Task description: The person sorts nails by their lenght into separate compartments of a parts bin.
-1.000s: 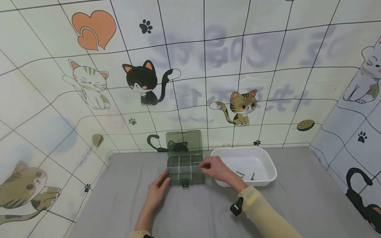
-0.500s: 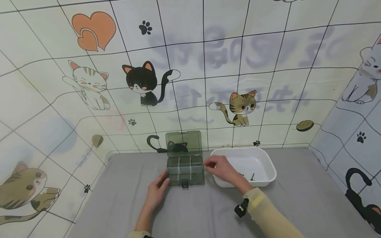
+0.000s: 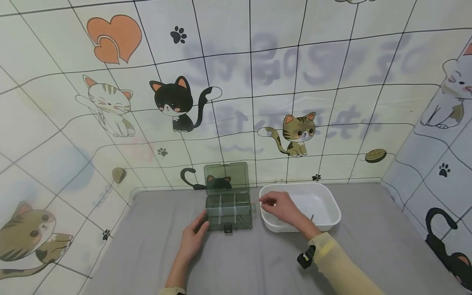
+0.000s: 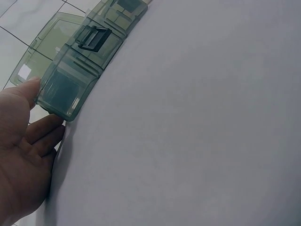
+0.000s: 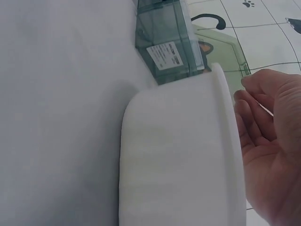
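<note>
A translucent green compartment box (image 3: 228,221) stands on the grey cloth, its lid (image 3: 236,176) raised against the wall. My left hand (image 3: 194,233) grips the box's left front corner; in the left wrist view the thumb lies at its upper edge and the fingers lower down. Thin dark screw-like pieces (image 3: 243,218) lie in the right front compartment. Over the left rim of a white tray (image 3: 317,196) hovers my right hand (image 3: 282,208), fingers loosely bent, nothing visible between them. One screw (image 3: 312,217) shows inside the tray beside the wrist; the forearm hides the rest there.
Grey cloth (image 3: 236,266) covers the table in front of the box and tray. Right behind them rises a sheet wall (image 3: 228,102) printed with cats and grid lines. A label (image 4: 24,71) cannot be read on the lid; another label (image 5: 164,55) is on the box's side.
My right hand has drawn back rightward from over the box's right compartments to the tray's left rim. The left hand keeps its grip on the box, which stays put.
</note>
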`<state>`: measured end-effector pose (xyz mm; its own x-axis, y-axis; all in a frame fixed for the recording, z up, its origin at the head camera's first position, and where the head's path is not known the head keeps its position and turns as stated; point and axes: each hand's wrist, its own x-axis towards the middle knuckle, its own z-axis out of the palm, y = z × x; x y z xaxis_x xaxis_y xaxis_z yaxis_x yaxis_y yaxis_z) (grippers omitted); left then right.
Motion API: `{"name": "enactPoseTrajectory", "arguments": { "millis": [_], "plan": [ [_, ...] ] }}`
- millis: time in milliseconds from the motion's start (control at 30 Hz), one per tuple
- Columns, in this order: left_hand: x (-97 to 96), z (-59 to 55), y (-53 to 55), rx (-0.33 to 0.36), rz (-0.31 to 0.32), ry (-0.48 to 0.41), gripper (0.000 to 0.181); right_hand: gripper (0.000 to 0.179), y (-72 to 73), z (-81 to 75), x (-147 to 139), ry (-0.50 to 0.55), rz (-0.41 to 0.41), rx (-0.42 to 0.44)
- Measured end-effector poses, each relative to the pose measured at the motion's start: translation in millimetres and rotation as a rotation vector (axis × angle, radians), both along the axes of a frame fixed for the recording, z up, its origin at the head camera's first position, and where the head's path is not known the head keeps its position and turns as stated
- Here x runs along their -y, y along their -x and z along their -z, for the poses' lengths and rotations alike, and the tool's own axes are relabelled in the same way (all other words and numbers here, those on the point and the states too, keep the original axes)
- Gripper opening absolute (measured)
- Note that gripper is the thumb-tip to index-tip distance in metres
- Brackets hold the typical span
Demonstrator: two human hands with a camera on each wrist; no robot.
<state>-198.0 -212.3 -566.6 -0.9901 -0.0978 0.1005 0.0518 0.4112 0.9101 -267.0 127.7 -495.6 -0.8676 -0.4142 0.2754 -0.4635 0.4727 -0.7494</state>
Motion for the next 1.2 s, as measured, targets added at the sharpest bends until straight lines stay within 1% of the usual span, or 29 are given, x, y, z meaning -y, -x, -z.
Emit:
{"name": "enactPoseTrajectory", "arguments": {
  "millis": [167,267,367,667,733,833,1100,1200],
  "plan": [
    [0.8,-0.7,1.1,0.004,0.000,0.001,0.049,0.019,-0.3,2.3,-7,-0.012,0.018,0.068],
    [1.1,-0.8,1.5,0.014,-0.006,0.006,0.049,0.021,-0.8,3.0,-11,-0.020,0.023,0.086],
    [1.1,-0.9,1.5,0.023,-0.008,0.004,0.049,0.023,1.0,4.3,-16,-0.033,0.022,0.084],
    [2.8,-2.1,1.5,0.009,-0.010,0.018,0.049,0.027,5.4,6.9,-24,-0.072,0.037,0.108],
    [3.0,-2.2,1.5,-0.005,-0.004,0.031,0.049,0.028,5.9,6.8,-25,-0.076,0.037,0.112],
    [3.0,-2.8,1.4,0.000,-0.012,0.029,0.048,0.028,6.7,7.5,-26,-0.081,0.036,0.112],
    [1.0,-2.1,-0.2,0.007,0.010,0.019,0.048,0.026,7.6,12.5,-35,-0.107,0.004,0.126],
    [0.1,-2.0,0.0,0.011,0.004,0.011,0.048,0.027,8.7,14.5,-38,-0.125,-0.006,0.137]
  ]
}}
